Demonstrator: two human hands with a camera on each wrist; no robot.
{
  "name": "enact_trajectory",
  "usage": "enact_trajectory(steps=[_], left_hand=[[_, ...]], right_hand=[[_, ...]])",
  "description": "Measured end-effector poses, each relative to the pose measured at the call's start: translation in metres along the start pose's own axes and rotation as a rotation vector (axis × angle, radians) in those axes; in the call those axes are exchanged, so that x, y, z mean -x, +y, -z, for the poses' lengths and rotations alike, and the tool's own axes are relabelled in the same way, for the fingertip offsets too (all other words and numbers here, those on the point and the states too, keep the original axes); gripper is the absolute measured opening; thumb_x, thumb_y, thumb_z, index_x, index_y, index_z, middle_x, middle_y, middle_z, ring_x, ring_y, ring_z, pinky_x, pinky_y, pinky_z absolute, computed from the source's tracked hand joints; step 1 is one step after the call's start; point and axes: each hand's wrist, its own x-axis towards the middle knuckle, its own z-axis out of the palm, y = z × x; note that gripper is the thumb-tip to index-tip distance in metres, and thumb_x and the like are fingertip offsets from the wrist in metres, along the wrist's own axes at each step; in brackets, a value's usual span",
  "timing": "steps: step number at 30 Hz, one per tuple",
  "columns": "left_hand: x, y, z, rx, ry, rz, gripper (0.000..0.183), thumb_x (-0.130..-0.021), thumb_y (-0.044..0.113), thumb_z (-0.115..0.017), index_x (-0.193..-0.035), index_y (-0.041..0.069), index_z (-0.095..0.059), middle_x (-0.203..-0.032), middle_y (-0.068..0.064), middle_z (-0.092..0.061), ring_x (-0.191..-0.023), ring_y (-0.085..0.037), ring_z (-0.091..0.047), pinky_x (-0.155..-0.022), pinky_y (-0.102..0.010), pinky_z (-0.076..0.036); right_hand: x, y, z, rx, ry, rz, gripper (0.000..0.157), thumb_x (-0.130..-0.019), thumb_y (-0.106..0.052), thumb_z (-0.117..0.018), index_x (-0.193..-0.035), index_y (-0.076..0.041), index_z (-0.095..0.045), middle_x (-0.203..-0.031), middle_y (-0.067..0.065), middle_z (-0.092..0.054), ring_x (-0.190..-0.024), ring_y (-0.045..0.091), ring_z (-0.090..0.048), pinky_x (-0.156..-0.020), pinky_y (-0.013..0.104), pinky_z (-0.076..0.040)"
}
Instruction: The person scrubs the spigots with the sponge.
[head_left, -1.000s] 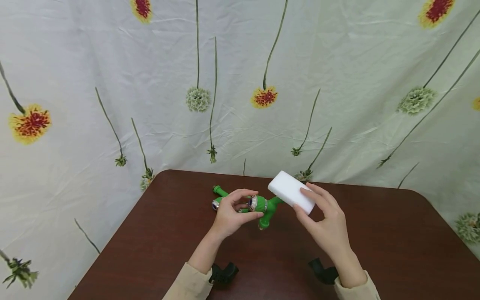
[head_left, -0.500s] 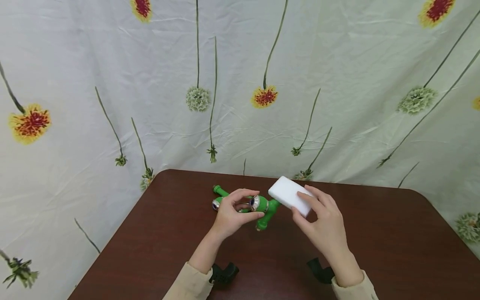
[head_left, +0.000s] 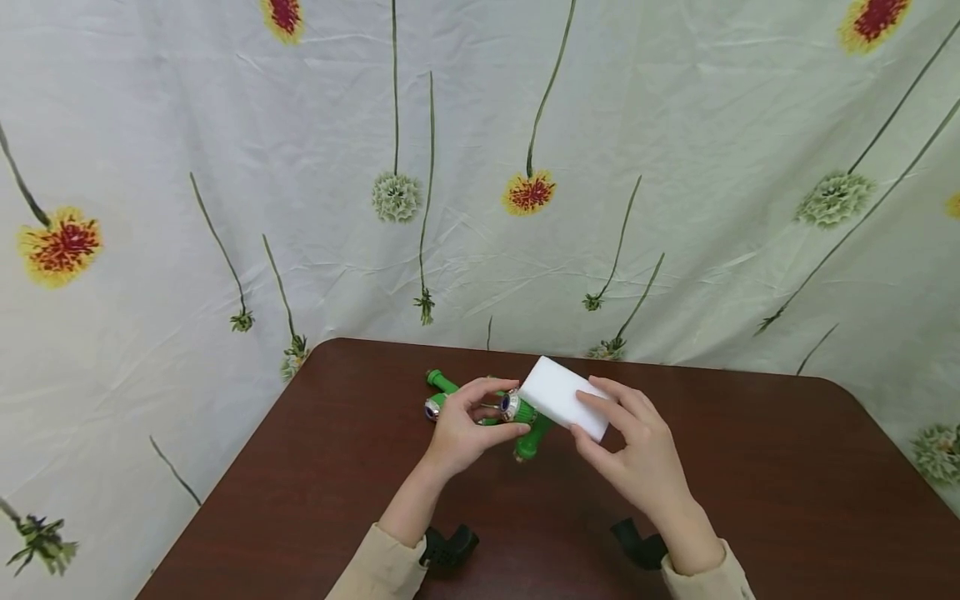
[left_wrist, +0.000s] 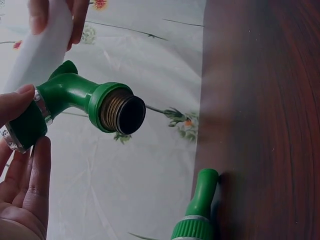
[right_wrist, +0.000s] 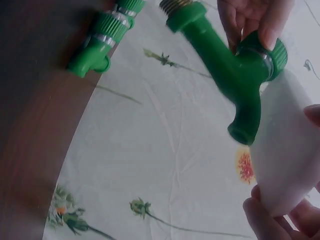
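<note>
My left hand pinches the ribbed round knob of a green water tap, holding it above the table. Its threaded brass inlet with a black end shows in the left wrist view, and its curved spout in the right wrist view. Between thumb and fingers, my right hand grips a white sponge block. The block lies against or very close to the tap's knob side, and in the head view it hides part of the tap's body. Whether it presses there I cannot tell.
A second green tap lies on the dark brown table, behind and left of my left hand. Black bands sit at both wrists. A white cloth with printed flowers hangs just past the table's far edge.
My right hand has brought the sponge left and slightly down, so it now covers more of the tap. The left hand with the tap has hardly moved.
</note>
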Motion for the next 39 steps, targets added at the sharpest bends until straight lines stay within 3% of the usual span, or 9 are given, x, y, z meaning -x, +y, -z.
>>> enact_trajectory(steps=[5,9,13,17,20,24,29,34,39], left_hand=[[-0.002,-0.020,0.002,0.018,0.005,-0.009,0.048,-0.068,-0.007,-0.080,-0.113,-0.002,-0.065,-0.112,-0.015,-0.061,-0.092,-0.028,-0.060,-0.079,-0.033,-0.054],[-0.003,-0.027,0.002,0.020,0.004,-0.017,0.047,-0.069,-0.002,-0.081,-0.113,0.001,-0.066,-0.112,-0.013,-0.061,-0.092,-0.026,-0.060,-0.079,-0.032,-0.054],[-0.003,-0.028,0.002,0.017,0.004,-0.032,0.047,-0.068,-0.001,-0.082,-0.112,0.000,-0.066,-0.111,-0.013,-0.062,-0.091,-0.018,-0.062,-0.078,-0.033,-0.054],[-0.002,-0.019,0.000,0.016,0.007,-0.018,0.047,-0.068,-0.004,-0.081,-0.112,-0.003,-0.065,-0.110,-0.015,-0.061,-0.090,-0.016,-0.062,-0.078,-0.034,-0.055],[-0.002,-0.018,0.001,0.019,0.015,-0.009,0.046,-0.068,-0.004,-0.081,-0.112,-0.002,-0.066,-0.110,-0.014,-0.062,-0.090,-0.024,-0.062,-0.078,-0.034,-0.054],[-0.003,-0.028,0.002,0.028,0.019,-0.011,0.046,-0.068,0.000,-0.082,-0.111,0.003,-0.067,-0.109,-0.012,-0.062,-0.091,-0.032,-0.061,-0.078,-0.033,-0.054],[-0.002,-0.025,0.001,0.024,0.018,0.005,0.046,-0.068,-0.004,-0.081,-0.111,0.002,-0.067,-0.109,-0.012,-0.062,-0.089,-0.022,-0.063,-0.078,-0.033,-0.054],[-0.001,-0.009,0.000,0.015,0.012,-0.002,0.046,-0.068,-0.008,-0.079,-0.111,-0.005,-0.065,-0.109,-0.016,-0.062,-0.088,-0.016,-0.063,-0.078,-0.037,-0.054],[0.001,0.006,0.000,-0.005,0.007,-0.009,0.044,-0.069,-0.008,-0.078,-0.111,-0.008,-0.065,-0.107,-0.018,-0.062,-0.090,-0.017,-0.062,-0.078,-0.036,-0.054]], right_hand=[[-0.001,0.006,0.004,0.076,0.073,-0.048,0.034,-0.069,-0.013,-0.075,-0.102,-0.007,-0.072,-0.115,0.010,-0.062,-0.099,0.027,-0.056,-0.066,0.041,-0.049],[-0.001,0.005,0.006,0.012,0.115,-0.088,0.035,-0.072,-0.014,-0.074,-0.106,-0.008,-0.071,-0.118,0.010,-0.061,-0.102,0.029,-0.055,-0.071,0.035,-0.046],[-0.001,0.001,0.005,-0.080,0.067,-0.065,0.035,-0.076,-0.016,-0.075,-0.110,-0.010,-0.070,-0.121,0.009,-0.060,-0.106,0.028,-0.054,-0.079,0.021,-0.043],[0.000,0.000,0.002,-0.103,-0.007,-0.024,0.038,-0.072,-0.013,-0.078,-0.110,-0.011,-0.070,-0.121,0.006,-0.059,-0.106,0.024,-0.055,-0.078,0.017,-0.044],[0.000,0.003,0.002,-0.044,-0.016,-0.003,0.038,-0.068,-0.010,-0.079,-0.105,-0.011,-0.071,-0.118,0.005,-0.061,-0.104,0.022,-0.056,-0.072,0.023,-0.047],[0.000,0.008,0.005,0.059,0.037,-0.040,0.034,-0.068,-0.012,-0.076,-0.101,-0.009,-0.072,-0.114,0.007,-0.062,-0.100,0.024,-0.056,-0.066,0.033,-0.048],[-0.001,0.007,0.007,0.012,0.104,-0.075,0.037,-0.068,-0.011,-0.075,-0.104,-0.008,-0.071,-0.116,0.009,-0.062,-0.101,0.028,-0.056,-0.071,0.029,-0.044],[-0.001,0.002,0.006,-0.081,0.037,-0.054,0.038,-0.071,-0.013,-0.077,-0.109,-0.009,-0.070,-0.120,0.008,-0.060,-0.105,0.026,-0.055,-0.078,0.018,-0.042],[-0.001,0.002,0.003,-0.030,0.004,-0.032,0.041,-0.069,-0.010,-0.079,-0.108,-0.009,-0.070,-0.121,0.007,-0.060,-0.105,0.023,-0.055,-0.076,0.020,-0.045]])
